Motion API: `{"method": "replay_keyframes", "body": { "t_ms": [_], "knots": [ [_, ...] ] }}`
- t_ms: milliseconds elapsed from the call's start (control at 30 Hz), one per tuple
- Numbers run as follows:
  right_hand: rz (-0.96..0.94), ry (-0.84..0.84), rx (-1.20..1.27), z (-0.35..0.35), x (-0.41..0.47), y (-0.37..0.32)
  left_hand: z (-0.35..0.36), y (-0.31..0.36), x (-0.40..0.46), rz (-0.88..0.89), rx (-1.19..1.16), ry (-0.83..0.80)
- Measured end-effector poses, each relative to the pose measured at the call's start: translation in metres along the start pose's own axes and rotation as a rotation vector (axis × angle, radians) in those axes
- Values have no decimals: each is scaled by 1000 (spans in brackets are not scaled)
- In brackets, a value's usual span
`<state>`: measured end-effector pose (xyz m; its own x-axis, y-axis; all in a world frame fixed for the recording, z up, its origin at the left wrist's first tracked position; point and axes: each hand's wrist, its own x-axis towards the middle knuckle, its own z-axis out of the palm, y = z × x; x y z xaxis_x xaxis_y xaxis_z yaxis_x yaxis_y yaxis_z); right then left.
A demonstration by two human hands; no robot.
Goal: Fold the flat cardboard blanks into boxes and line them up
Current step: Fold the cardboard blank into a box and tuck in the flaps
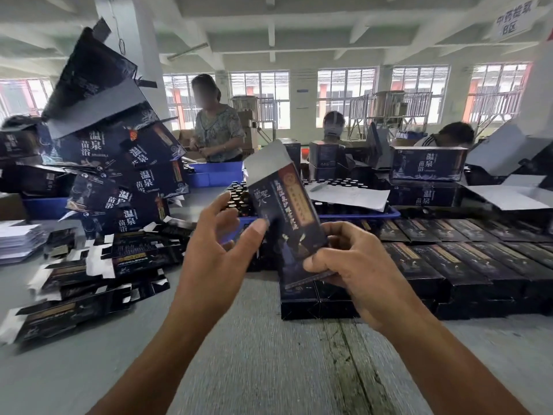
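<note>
Both forearms are raised from the near edge over the grey table (269,354). A dark box (287,217), half-formed and tilted, is pinched at its lower end by the right hand (353,265). Its left edge is touched by the thumb of the left hand (215,247), fingers spread wide. Finished boxes (449,265) are lined up at right, flat blanks (89,280) scattered at left.
</note>
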<state>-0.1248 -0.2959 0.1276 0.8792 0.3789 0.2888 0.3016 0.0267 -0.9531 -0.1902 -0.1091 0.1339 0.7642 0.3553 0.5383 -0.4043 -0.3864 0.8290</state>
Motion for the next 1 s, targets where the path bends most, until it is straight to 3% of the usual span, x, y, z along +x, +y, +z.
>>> {"method": "replay_keyframes", "body": {
  "t_ms": [100,167,400,500,667,1000],
  "knots": [
    [19,-90,-109,4,-2,2,-2,3,3,-61,-323,-133],
    [-6,-97,-167,5,-4,1,-4,2,3,-47,-372,-135],
    [-268,63,-39,-1,-9,-15,-4,-3,0,64,-237,-223],
    [-363,42,-28,-5,-11,-19,-2,-3,-1,92,-189,-285],
    [-350,-13,-107,-7,-12,-19,-8,0,1,76,-141,-354],
    [-305,-42,-30,-9,-13,-21,-6,-5,2,55,-92,-365]
  ]
}}
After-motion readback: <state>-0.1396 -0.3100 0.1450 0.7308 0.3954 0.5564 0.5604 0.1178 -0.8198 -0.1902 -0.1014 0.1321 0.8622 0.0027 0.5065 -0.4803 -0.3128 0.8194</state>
